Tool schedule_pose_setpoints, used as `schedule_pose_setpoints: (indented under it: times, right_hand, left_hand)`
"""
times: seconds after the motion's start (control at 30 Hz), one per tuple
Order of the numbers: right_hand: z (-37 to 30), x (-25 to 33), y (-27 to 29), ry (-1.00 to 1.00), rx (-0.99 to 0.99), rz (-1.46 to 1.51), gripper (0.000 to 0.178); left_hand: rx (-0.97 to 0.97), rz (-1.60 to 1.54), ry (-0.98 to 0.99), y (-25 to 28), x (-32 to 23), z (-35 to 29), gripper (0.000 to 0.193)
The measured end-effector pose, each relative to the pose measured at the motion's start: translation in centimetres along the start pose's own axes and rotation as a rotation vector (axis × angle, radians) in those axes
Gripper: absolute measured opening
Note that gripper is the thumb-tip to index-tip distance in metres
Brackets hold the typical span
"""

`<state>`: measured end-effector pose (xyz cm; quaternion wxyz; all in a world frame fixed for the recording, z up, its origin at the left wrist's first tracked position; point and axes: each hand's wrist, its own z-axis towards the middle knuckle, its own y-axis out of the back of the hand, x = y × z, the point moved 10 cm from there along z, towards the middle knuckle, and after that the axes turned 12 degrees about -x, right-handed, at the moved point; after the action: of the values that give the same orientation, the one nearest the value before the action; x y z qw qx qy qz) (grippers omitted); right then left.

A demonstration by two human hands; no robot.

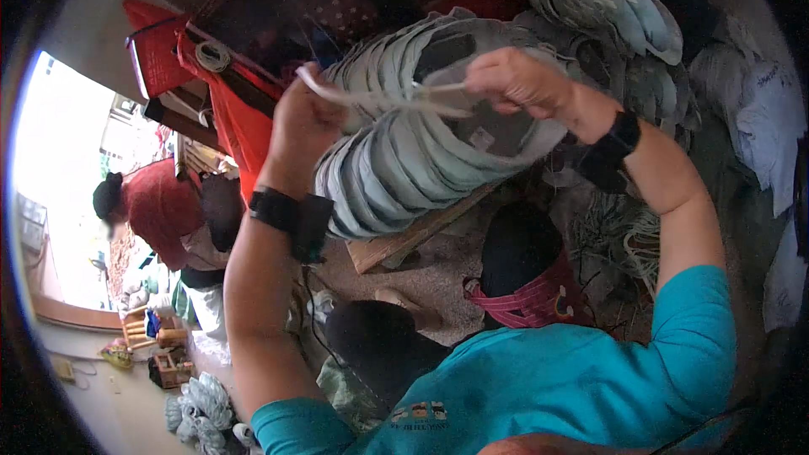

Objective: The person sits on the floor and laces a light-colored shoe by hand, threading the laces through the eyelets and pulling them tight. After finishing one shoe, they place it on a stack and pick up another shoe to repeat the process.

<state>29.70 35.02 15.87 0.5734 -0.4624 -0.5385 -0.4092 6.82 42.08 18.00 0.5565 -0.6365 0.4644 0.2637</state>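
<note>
A long stack of nested, pale grey-green curved fabric pieces (379, 173), which look like shoe uppers, lies in front of me. Over its top runs a whitish strip (339, 96), partly blurred by motion. My left hand (305, 122) grips the strip near its left end, fingers closed. On the other side, my right hand (521, 84) is a closed fist, raised above the stack's open right end; a short pale length of the strip sticks out from it toward the left hand. Inside its fingers the rest is hidden.
Under the stack is a wooden board (413, 232). Another bundle of similar pieces (607, 8) hangs at the far right, near pale cords (640, 240). Red cloth (227, 109) hangs at the left. A person in red (164, 211) bends by a bright opening.
</note>
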Motion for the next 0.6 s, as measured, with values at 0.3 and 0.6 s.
schedule_pose_setpoints:
  times: [0.3,0.6]
  right_hand:
    - [-1.5,2.3,1.4,0.419,-0.011,-0.216,0.029]
    - [1.7,6.2,-8.3,0.254,0.209,0.194,0.042]
  left_hand:
    - [-0.263,0.03,-0.191,5.3,-3.8,-2.6,0.037]
    - [0.199,0.398,-0.175,-1.7,-8.7,-5.9,0.036]
